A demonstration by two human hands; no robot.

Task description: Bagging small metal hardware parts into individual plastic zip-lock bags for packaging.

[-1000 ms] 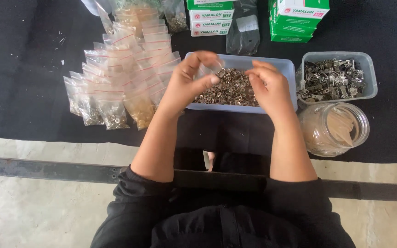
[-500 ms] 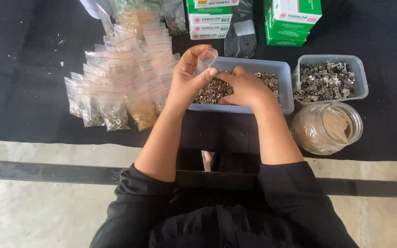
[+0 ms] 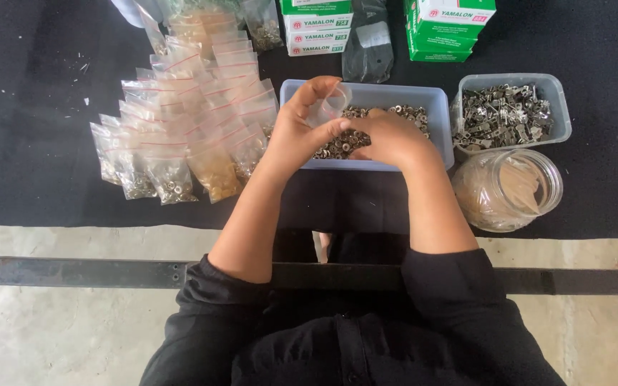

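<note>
My left hand (image 3: 296, 129) holds a small clear plastic bag (image 3: 329, 104) open over a pale blue tray (image 3: 438, 107) full of small metal parts (image 3: 345, 139). My right hand (image 3: 388, 136) is cupped beside it, fingertips at the bag's mouth, touching the left hand. What lies inside the right hand's closed fingers is hidden. Both hands hover over the tray's front half.
Several filled zip bags (image 3: 187, 121) lie in rows to the left on the black mat (image 3: 30, 143). A clear tub of metal clips (image 3: 506, 114) and a clear jar (image 3: 509, 189) stand on the right. Green and white boxes (image 3: 448, 25) sit behind. A metal bar (image 3: 73, 271) crosses below.
My right hand has moved left from the tray's right side to meet the left hand. The left hand has lifted the small bag and holds it open.
</note>
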